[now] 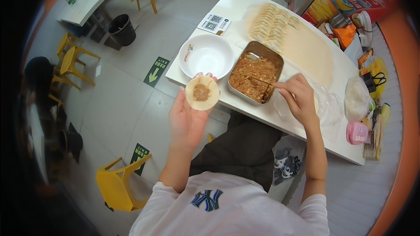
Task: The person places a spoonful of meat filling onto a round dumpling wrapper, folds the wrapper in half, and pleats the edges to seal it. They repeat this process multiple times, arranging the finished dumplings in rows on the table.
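A round dumpling wrapper (212, 88) lies across the fingers of my left hand (188, 122), with a dab of meat filling (201, 92) at its centre. My right hand (299, 99) pinches the end of a thin stick-like utensil (261, 80), perhaps a spoon handle or chopstick. Its other end rests in the minced filling of a rectangular metal container (279, 62). Left of that container stands a wide white bowl (206, 57) with nothing in it. Rows of folded dumplings (270, 24) sit on a floured sheet (310, 52) behind the container.
A clear plastic bag (329, 106) lies beside my right wrist on the white table (349, 154). Along the wall are a pink case (356, 133), a tied bag (357, 99) and black-handled scissors (379, 79). A printed code card (214, 23) lies behind the bowl. A yellow stool (116, 188) stands on the floor.
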Tool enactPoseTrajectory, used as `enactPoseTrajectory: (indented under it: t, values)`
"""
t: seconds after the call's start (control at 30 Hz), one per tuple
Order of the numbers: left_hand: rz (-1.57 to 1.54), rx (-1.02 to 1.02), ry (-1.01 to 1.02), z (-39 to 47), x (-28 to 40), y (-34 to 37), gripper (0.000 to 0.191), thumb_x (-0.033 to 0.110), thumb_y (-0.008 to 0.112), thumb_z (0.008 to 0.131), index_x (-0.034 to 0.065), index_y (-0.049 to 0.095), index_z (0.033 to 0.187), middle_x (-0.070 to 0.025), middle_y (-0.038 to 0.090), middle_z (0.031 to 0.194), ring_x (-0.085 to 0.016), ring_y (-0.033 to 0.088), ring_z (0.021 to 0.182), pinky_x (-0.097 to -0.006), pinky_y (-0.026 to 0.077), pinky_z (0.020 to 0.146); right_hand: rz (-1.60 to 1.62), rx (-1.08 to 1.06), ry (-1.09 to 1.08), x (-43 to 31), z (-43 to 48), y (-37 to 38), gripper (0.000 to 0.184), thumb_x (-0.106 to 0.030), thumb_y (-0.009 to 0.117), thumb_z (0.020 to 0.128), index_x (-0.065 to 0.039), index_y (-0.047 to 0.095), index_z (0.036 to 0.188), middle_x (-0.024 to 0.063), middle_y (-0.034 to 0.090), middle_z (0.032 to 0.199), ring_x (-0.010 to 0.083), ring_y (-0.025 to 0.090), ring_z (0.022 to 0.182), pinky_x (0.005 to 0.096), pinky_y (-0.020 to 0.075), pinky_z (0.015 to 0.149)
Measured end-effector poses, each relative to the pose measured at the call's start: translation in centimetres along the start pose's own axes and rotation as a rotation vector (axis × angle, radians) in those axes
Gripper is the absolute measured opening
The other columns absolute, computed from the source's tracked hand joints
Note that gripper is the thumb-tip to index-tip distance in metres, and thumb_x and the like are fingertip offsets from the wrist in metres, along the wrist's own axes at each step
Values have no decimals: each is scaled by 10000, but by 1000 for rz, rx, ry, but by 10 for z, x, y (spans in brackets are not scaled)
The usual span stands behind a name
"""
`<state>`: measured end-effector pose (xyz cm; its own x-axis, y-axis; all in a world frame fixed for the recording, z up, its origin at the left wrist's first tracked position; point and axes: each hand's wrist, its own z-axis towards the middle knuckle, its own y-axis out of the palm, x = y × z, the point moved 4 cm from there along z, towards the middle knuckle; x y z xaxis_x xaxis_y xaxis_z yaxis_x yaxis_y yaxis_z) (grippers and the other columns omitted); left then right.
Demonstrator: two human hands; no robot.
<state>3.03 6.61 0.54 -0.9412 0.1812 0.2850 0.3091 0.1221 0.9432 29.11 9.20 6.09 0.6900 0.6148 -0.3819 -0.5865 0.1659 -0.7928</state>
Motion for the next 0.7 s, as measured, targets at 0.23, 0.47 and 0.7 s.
enactPoseTrajectory:
  t: [0.23, 0.47, 0.7]
  values:
    - [-320, -12, 82, -5, 35, -34, 498, 235, 252, 1040, -39, 225, 1456, -240, 273, 1508, -324, 291, 1408, -510, 224, 1174, -97, -352, 90, 47, 34, -10, 136, -183, 644, 878, -106, 727, 953, 41, 648, 905, 224, 512, 917, 335, 399, 853]
    - [-339, -6, 173, -10, 57, -54, 476, 198, 278, 1029, -62, 257, 1427, -247, 333, 1462, -360, 323, 1382, -495, 298, 1155, -235, -295, -268, -17, 103, 76, 324, -29, 614, 796, -165, 723, 1068, 49, 583, 956, 235, 501, 964, 348, 386, 887]
    - [-262, -22, 156, -23, 62, -49, 479, 199, 266, 1037, -51, 233, 1444, -263, 290, 1483, -364, 297, 1395, -477, 287, 1157, -559, -554, -346, -39, 137, 154, 303, -50, 582, 803, -205, 756, 996, 57, 581, 996, 236, 498, 1044, 330, 382, 901]
